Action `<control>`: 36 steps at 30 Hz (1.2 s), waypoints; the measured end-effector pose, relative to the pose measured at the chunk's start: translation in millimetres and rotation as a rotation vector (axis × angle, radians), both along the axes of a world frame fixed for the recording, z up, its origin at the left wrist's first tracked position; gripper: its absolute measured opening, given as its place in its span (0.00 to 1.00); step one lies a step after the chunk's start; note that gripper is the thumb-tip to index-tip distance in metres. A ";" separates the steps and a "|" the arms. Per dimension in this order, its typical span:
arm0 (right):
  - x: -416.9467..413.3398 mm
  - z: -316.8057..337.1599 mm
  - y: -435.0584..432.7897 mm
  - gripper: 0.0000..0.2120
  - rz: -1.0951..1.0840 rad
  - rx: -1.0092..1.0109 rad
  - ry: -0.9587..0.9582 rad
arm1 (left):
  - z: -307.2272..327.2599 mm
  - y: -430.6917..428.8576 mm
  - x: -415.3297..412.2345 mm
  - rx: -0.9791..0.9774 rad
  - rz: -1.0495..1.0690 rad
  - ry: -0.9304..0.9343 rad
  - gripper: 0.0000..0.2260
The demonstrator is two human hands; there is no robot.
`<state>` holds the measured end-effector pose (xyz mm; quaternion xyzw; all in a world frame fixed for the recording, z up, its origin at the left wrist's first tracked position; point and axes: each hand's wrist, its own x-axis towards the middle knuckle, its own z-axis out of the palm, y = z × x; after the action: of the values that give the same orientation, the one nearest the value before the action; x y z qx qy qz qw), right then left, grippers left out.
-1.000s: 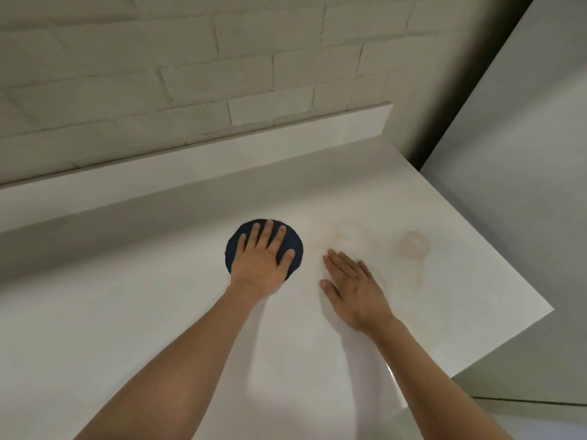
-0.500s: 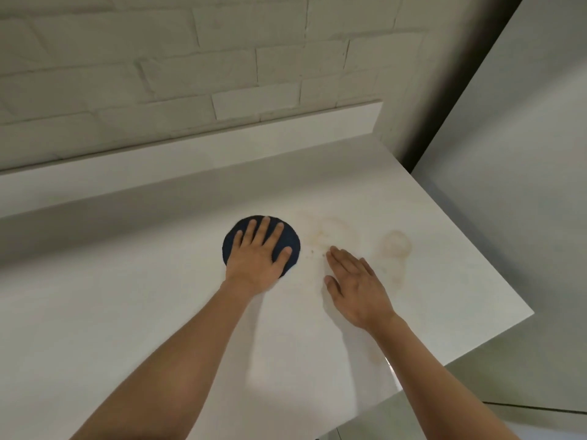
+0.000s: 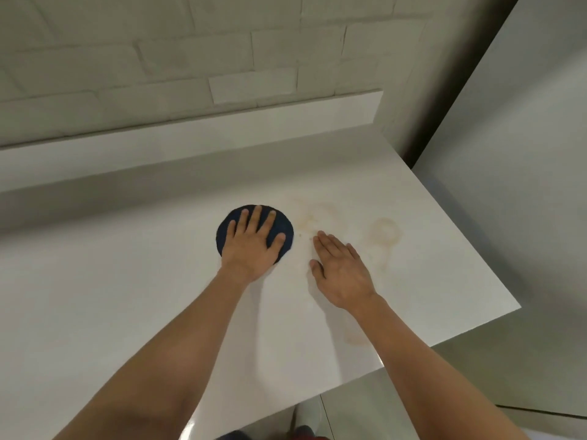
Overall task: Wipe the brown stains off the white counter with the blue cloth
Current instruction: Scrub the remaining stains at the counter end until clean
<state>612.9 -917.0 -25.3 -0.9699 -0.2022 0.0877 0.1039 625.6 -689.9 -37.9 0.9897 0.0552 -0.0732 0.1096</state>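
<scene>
A round dark blue cloth [image 3: 226,231] lies flat on the white counter [image 3: 111,296]. My left hand [image 3: 254,250] presses down on it with the fingers spread. Just right of the cloth is a pale brown smear [image 3: 309,221], and farther right a brown ring stain [image 3: 382,234] with a streak running toward me. A faint brown mark [image 3: 355,340] sits near the counter's front edge. My right hand [image 3: 341,272] rests flat on the counter between the smear and the ring, holding nothing.
A low white ledge [image 3: 190,144] runs along the back under a white brick wall [image 3: 158,58]. The counter ends at a corner on the right [image 3: 516,308], beside a tall grey panel [image 3: 524,154]. Floor shows below the front edge.
The view has drifted a little over the counter. Both hands stay flat in almost the same spots, the left one still on the cloth.
</scene>
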 end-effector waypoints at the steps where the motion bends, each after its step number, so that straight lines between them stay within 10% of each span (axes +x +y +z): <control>1: 0.7 1.1 -0.7 0.27 0.002 0.001 0.009 | -1.0 -3.0 -14.4 -0.002 -0.043 -0.026 0.32; 27: -27.6 3.6 -24.6 0.27 0.051 -0.039 0.041 | 0.1 8.6 -25.3 0.014 0.106 0.014 0.30; 36: -36.0 12.3 -30.8 0.26 0.040 0.035 0.062 | -4.2 25.6 -118.9 -0.028 -0.243 -0.078 0.29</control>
<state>576.9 -947.8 -13.0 -0.9605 -0.2196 0.1163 0.1252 506.7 -664.3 -42.1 0.9896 -0.0706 -0.0480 0.1158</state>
